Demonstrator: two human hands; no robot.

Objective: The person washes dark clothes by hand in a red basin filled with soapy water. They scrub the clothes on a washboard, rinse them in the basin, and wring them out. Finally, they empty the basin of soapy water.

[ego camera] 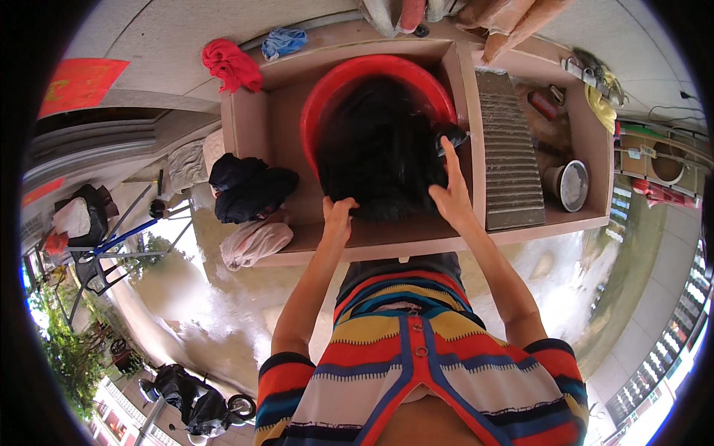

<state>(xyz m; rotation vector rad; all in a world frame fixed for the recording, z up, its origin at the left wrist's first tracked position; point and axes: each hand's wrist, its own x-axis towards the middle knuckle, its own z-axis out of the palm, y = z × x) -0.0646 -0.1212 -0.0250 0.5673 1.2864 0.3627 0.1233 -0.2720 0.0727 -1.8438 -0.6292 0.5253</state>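
Note:
A black wet-looking garment (385, 150) fills most of a round red plastic basin (318, 106) standing in the left trough of a stone laundry sink (468, 111). Its near left edge is gripped by my left hand (338, 216), fingers curled over the cloth. Across the basin's right side, my right hand (454, 198) pinches the garment's near right part between thumb and fingers, with the index finger stretched forward beside a dark bunched end of cloth. The basin's near rim is hidden under the garment.
A ribbed washboard (510, 150) adjoins the basin's trough; right of it lie a red brush (542, 105) and a metal pot (573, 185). Dark clothes (251, 187) and a pale cloth (256, 242) hang over the left wall. Red (231, 64) and blue cloths (283, 43) rest on the back ledge.

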